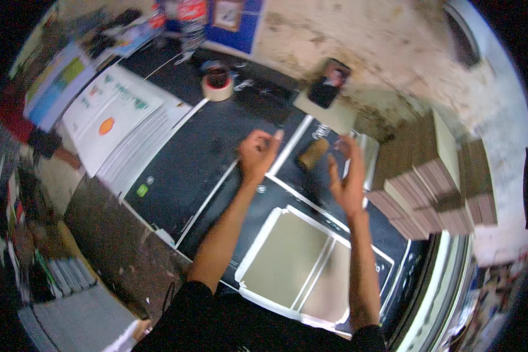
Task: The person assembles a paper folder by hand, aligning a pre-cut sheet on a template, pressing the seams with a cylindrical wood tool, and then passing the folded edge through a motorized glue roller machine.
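Note:
My left hand (258, 155) hovers over the dark sheets in the middle, its fingers curled in; whether anything is in them is hidden. To its right, my right hand (348, 179) is open, thumb and fingers apart, with nothing seen between them. Just left of that hand lies a brown, block-like piece (314, 154), blurred, on the dark printed sheet. Nearer me, between my forearms, sits a flat book cover (284, 252): greyish boards with a narrow spine strip, bordered by white folded edges.
Stacked brown boards (419, 176) stand at right. A pile of white printed sheets (120, 117) lies at left, with a tape roll (218, 88) beyond it. A phone (330, 82) leans at the wall near a clear bottle (192, 29). Another person's hand (67, 157) shows far left.

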Demonstrator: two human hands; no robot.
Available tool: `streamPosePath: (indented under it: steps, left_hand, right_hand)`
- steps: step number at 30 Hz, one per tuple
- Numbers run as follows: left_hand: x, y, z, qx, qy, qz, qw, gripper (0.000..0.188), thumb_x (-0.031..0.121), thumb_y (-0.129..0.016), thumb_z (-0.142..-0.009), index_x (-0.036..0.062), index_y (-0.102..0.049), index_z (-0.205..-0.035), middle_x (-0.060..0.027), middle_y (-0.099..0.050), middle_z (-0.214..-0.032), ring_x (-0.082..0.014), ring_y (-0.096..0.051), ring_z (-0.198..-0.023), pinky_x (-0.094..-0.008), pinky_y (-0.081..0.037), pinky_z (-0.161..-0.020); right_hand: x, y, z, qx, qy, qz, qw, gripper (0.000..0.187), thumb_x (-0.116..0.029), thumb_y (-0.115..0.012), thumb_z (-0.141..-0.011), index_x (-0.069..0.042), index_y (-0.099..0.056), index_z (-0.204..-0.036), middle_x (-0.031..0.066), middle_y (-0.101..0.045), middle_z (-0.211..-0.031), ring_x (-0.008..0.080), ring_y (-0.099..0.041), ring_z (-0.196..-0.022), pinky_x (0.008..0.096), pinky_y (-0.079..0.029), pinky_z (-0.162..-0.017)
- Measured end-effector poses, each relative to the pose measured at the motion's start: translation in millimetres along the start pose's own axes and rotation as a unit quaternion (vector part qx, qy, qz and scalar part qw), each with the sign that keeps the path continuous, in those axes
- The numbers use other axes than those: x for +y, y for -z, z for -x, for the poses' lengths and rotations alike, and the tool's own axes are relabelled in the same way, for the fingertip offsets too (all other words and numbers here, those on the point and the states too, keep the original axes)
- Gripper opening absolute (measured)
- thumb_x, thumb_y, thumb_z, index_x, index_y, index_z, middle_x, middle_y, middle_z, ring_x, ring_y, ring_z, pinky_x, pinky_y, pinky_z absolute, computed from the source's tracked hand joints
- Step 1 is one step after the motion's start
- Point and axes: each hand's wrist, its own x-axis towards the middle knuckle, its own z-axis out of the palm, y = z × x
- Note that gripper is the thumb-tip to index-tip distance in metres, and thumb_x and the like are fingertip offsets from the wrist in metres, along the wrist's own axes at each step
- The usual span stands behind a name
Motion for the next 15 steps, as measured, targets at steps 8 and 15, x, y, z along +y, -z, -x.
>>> streamPosePath:
  steps: [8, 15]
  left_hand:
    - [16.3, -6.4, 2.7, 0.020, -0.008, 0.062, 0.998, 0.040, 0.036, -0.080, -0.086, 0.0084, -0.058, -0.066, 0.0021, -0.040, -0.046, -0.0068, -0.033, -0.042, -0.0316, -0.024, -0.042]
    - [14.9, -3.2, 3.2, 0.011, 0.032, 0.036, 0.999, 0.039, 0.036, -0.078, -0.086, 0.0098, -0.055, -0.067, 0.0008, -0.037, -0.046, -0.0084, -0.032, -0.042, -0.0321, -0.024, -0.042]
  right_hand:
    - [93.4, -54.6, -113.2, -0.131, 0.064, 0.078, 0.986, 0.087, -0.034, -0.055, -0.094, -0.004, -0.006, -0.159, 0.0198, -0.007, -0.166, 0.0414, -0.025, -0.148, 0.0599, -0.025, -0.116]
    - [105.5, -90.3, -136.6, -0.241, 0.031, 0.160, 0.957, 0.085, -0.054, -0.048, -0.100, -0.009, -0.008, -0.160, 0.0182, -0.005, -0.167, 0.0411, -0.038, -0.143, 0.0642, -0.021, -0.115]
